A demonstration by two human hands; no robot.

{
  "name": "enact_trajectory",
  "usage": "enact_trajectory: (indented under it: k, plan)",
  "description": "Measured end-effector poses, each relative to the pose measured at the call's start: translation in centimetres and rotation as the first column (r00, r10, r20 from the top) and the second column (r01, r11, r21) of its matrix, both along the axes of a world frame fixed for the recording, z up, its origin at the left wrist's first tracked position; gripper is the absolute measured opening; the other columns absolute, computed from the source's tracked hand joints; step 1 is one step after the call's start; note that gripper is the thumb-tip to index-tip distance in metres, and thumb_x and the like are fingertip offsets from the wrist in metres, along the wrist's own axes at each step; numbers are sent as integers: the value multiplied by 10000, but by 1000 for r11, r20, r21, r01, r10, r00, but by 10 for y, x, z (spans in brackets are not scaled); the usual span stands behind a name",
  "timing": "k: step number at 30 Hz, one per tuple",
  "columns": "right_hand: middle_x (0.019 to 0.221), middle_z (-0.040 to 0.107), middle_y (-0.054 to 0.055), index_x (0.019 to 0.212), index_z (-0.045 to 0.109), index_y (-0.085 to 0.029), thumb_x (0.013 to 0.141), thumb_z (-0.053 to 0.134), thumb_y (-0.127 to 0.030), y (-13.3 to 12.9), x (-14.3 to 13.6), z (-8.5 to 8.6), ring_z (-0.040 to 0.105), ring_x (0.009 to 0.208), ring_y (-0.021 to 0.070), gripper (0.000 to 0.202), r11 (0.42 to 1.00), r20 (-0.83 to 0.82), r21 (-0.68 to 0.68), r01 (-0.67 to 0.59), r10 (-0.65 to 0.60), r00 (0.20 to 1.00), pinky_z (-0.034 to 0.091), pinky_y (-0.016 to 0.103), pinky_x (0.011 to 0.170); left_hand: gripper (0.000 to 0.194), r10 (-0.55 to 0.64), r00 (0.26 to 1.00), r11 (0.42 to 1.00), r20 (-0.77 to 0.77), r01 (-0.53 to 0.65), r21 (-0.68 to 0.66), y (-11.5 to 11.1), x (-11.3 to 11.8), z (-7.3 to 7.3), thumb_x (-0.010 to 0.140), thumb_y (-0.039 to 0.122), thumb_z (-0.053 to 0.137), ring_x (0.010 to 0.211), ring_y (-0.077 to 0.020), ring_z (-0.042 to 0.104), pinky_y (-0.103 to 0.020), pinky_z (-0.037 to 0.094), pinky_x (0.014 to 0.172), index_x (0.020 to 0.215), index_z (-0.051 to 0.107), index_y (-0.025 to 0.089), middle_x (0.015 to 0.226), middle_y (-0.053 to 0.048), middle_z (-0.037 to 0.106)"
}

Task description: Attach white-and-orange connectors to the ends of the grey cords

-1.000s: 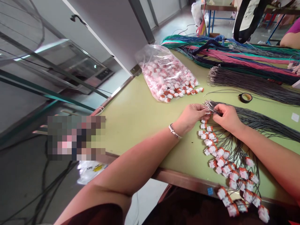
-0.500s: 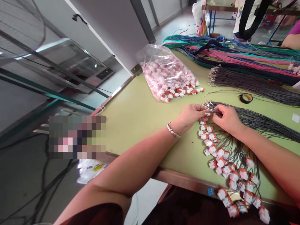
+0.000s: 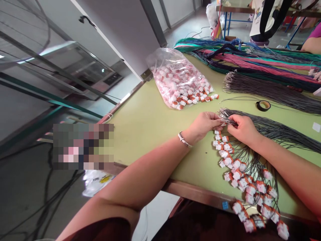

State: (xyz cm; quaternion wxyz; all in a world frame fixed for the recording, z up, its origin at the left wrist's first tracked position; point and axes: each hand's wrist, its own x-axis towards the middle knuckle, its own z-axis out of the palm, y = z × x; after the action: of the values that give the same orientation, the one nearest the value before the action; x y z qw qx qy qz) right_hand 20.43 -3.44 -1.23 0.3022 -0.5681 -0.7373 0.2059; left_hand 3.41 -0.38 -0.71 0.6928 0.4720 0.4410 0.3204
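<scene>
My left hand (image 3: 203, 125), with a bracelet at the wrist, is closed in a pinch at the bare-ended tips of a grey wire bundle (image 3: 273, 129). A small white connector shows partly at its fingertips; most of it is hidden. Close beside it, my right hand (image 3: 242, 129) has thumb and forefinger pressed together on a grey wire by the bundle's metal-tipped ends. Below both hands, several white-and-orange connectors (image 3: 237, 174) on grey wires trail down to the table's front edge.
A clear plastic bag (image 3: 180, 78) of loose connectors lies open at the back. Right of it are a second dark wire bundle (image 3: 273, 90), coloured wires (image 3: 240, 55) and a black tape roll (image 3: 263, 105). Another person (image 3: 265, 20) stands at the far table.
Both hands stay almost in place, with only tiny finger shifts at the wire ends. The connector's orange edge between the fingertips shows less now.
</scene>
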Motion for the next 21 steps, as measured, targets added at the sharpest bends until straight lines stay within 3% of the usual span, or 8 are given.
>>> enact_trajectory:
  k: [5,11,17,21]
  plan:
    - [508,435,-36,615,541,-190,662,511,-226,0,3,0,355,507,103,66,999,-92,-24,-24,22,996,290,262,529,105,-33,999,999,41,34,-30,3,-3,-2,755,131,739,554,-77,613,-207,504,607,701,672,71,631,-48,677]
    - [604,571,-3,688,573,-178,657,535,-286,3,3,0,449,546,115,119,996,-324,-83,6,-33,945,353,253,536,132,-24,998,998,60,28,-63,3,-5,0,760,171,751,565,-76,623,-203,519,625,730,674,69,631,-44,676]
    - [574,565,-14,670,567,-177,647,529,-246,2,2,-1,427,517,104,82,999,-216,-28,39,-44,975,343,244,518,125,-22,1000,998,19,23,-55,1,-3,3,793,155,708,530,-70,603,-208,513,602,710,669,71,623,-43,671]
    - [576,579,-14,680,566,-180,644,521,-217,1,1,-1,446,518,108,68,999,-135,3,34,-34,990,358,249,537,104,0,999,1000,35,0,-3,-1,1,1,738,155,751,584,-69,605,-206,505,624,736,687,73,660,-32,669]
